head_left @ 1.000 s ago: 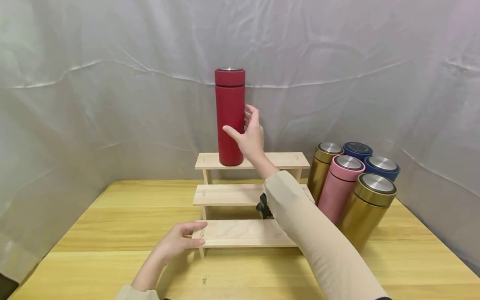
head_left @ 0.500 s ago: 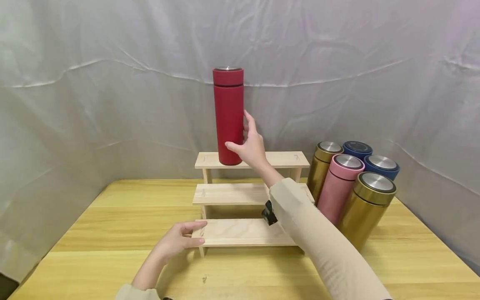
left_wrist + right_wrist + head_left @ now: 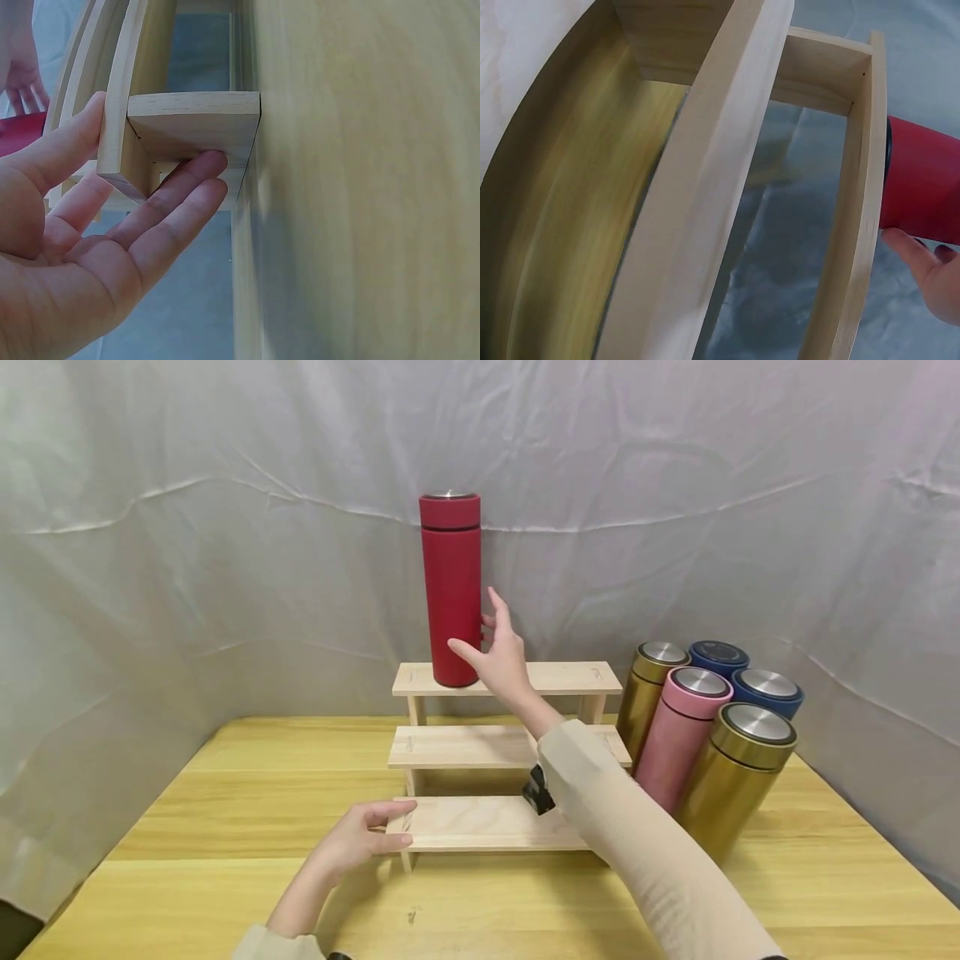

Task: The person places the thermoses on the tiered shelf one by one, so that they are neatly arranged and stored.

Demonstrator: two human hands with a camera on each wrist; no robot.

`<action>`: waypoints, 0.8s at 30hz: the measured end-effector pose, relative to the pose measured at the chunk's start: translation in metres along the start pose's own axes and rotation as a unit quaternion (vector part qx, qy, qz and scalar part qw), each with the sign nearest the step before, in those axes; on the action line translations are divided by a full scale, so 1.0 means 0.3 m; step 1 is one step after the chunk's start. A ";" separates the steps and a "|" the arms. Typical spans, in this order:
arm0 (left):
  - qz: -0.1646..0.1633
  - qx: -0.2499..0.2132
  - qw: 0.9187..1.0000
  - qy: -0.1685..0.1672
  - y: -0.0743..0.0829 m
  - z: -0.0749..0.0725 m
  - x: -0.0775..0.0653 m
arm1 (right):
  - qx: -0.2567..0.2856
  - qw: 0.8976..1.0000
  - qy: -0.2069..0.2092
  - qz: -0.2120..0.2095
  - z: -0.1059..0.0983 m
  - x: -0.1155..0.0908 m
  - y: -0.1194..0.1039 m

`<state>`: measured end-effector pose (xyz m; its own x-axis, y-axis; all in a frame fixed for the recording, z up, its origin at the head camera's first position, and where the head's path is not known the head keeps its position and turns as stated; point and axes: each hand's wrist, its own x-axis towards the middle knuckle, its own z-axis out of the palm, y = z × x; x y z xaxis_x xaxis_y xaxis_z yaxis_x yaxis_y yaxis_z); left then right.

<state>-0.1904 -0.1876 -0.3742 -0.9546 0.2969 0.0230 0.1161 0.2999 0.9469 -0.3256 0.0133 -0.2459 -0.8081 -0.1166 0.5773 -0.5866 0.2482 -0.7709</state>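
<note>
A tall red vacuum flask [image 3: 453,585] stands upright on the top board of a three-step wooden display stand [image 3: 506,822], left of the board's middle. My right hand [image 3: 504,664] is at the flask's lower right side, thumb extended across its front. The index finger points up, apart from the flask, and the other fingertips are partly hidden at its side. In the right wrist view, the thumb lies by the base of the flask [image 3: 922,180]. My left hand [image 3: 352,839] grips the bottom board's left end; in the left wrist view, fingers reach under the board against its leg [image 3: 199,124].
Right of the stand, several more flasks stand close together: a pink one [image 3: 682,743], gold ones [image 3: 738,785] and blue ones [image 3: 768,687]. The stand rests on a wood-grain table [image 3: 210,835]. A pale grey cloth [image 3: 247,568] hangs behind and at the sides.
The red flask has shifted slightly left along the top board. My right hand has moved a little lower on its side. The left hand stays at the bottom board.
</note>
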 end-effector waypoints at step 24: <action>0.002 0.010 1.000 0.006 0.008 0.006 -0.006 | 0.019 0.999 0.025 0.041 -0.131 -0.092 0.009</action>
<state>-0.1879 -0.1859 -0.3726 -0.9572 0.2877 0.0307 0.1251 0.3160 0.9405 -0.3027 0.0550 -0.2533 -0.8504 -0.0495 0.5238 -0.5210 0.2179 -0.8253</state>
